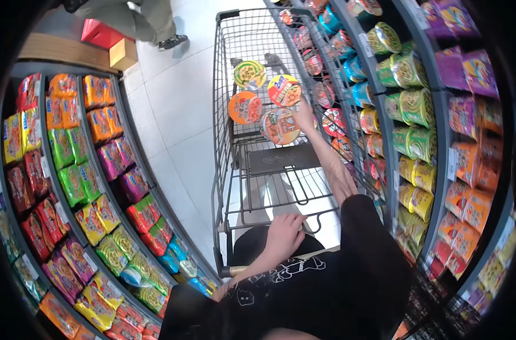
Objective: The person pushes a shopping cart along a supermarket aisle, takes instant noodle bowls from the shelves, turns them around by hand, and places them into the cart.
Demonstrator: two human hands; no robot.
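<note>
Inside the wire shopping cart [280, 161] are a green-lidded cup [250, 74], an orange-lidded cup [245, 107], a yellow-and-red-lidded cup [284, 90] and a larger round bowl with an orange and white lid [279, 126]. My right hand [304, 117] reaches into the cart at the right edges of the yellow-and-red cup and the larger bowl; its fingers are partly hidden, and I cannot tell whether it grips either. My left hand [286, 233] rests near the cart's handle end, in front of my black shirt, its fingers together and bent; what they hold, if anything, is hidden.
Shelves of packaged noodles [76, 144] stand on the left. Close along the cart's right side run shelves of cups and packs [408, 107]. A person's legs and shoe [173, 41] are at the top, beside a yellow box [123, 54]. Pale floor tiles [181, 113] lie left of the cart.
</note>
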